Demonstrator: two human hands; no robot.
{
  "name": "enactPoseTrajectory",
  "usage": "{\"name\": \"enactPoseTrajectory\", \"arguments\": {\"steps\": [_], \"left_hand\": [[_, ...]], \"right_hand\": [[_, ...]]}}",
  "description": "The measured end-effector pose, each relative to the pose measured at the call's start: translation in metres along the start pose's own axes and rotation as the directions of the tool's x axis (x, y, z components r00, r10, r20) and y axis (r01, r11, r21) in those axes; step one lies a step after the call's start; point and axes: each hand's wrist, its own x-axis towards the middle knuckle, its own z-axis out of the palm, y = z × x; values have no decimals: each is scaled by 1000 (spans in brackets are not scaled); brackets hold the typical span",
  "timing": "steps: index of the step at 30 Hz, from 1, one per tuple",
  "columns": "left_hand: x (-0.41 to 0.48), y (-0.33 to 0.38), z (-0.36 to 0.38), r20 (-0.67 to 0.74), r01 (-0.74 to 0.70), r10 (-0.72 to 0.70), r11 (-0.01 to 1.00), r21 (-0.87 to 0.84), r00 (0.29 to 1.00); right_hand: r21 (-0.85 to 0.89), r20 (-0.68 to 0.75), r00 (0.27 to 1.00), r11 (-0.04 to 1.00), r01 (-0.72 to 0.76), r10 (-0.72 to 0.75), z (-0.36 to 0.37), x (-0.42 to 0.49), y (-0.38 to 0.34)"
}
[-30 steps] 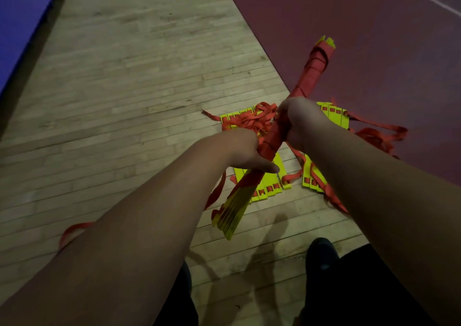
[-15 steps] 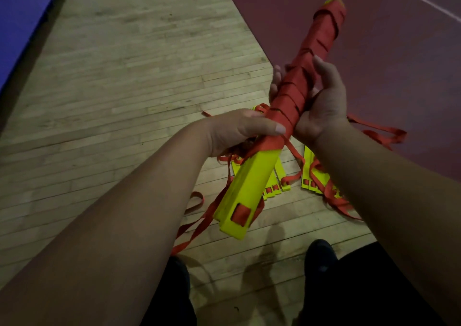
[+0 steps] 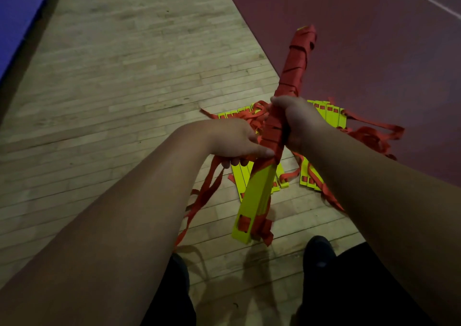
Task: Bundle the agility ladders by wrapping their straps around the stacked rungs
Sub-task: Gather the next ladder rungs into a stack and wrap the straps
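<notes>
My right hand [image 3: 296,123] grips the stacked flat yellow rungs [image 3: 257,198], half-wound in red strap [image 3: 295,68]. My left hand [image 3: 234,138] pinches the limp loose tail [image 3: 212,188] over wooden planks [image 3: 124,88].

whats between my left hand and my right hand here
In the head view, the rung bundle, wound in red strap, runs between the left hand and the right hand. Both hands grip it, so no bare gap shows.

dim, warm indoor light, soft double shadows on the wooden floor [image 3: 124,101], wide-angle bending at the edges
</notes>
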Motion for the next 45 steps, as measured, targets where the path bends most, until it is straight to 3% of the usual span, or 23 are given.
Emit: {"name": "enactPoseTrajectory", "arguments": {"steps": [3, 6, 9, 14, 16, 18, 22, 24, 26, 29, 33, 36, 41, 45], "left_hand": [[2, 5, 4, -12, 35, -34, 996, 84, 999], [2, 8, 8, -5, 88, -88, 986, 141, 996], [10, 5, 18, -104, 82, -56, 960, 268, 993], [14, 9, 25, -216, 42, 12, 969, 243, 976], [13, 9, 19, -168, -19, 41, 991, 131, 985], [6, 7, 13, -69, -85, 76, 988, -131, 995], [-10, 5, 5, 17, -140, 183, 808, -573, 983], [-14, 7, 3, 47, -158, 250, 735, -660, 967], [-15, 10, 3, 82, -158, 283, 725, -670, 956], [-14, 9, -2, 110, -126, 225, 818, -561, 968], [-13, -3, -11, 128, -39, 91, 931, -363, 988], [-10, -7, -9, 109, 26, 3, 966, -258, 994], [-8, 7, -5, 148, 101, -79, 984, -147, 986], [-4, 10, 7, -4, 121, -122, 974, 194, 992]], "right_hand": [[-87, -75, 996, 995, 47, -53, 2, 3, 2], [-68, -74, 997, 998, 14, -19, 6, 7, 3], [-28, -84, 996, 1000, -3, 1, 7, 14, 6], [21, -92, 996, 1000, -11, 13, 8, 3, -5], [118, -43, 999, 993, -2, 7, 5, -5, -11], [260, 57, 998, 965, -10, -5, 2, -16, -17], [511, 283, 955, 857, -70, -91, 2, -33, -27], [537, 341, 932, 839, -90, -118, 2, -35, -31], [538, 382, 918, 833, -125, -109, 2, -35, -33], [459, 364, 930, 877, -143, -39, 1, -29, -30], [326, 168, 983, 937, -125, 73, 4, -22, -17], [212, -9, 993, 971, -111, 115, 7, -12, -7], [55, -126, 989, 996, -68, 75, 9, -1, 2], [12, -120, 989, 996, -86, 87, 15, 1, 3]]}}
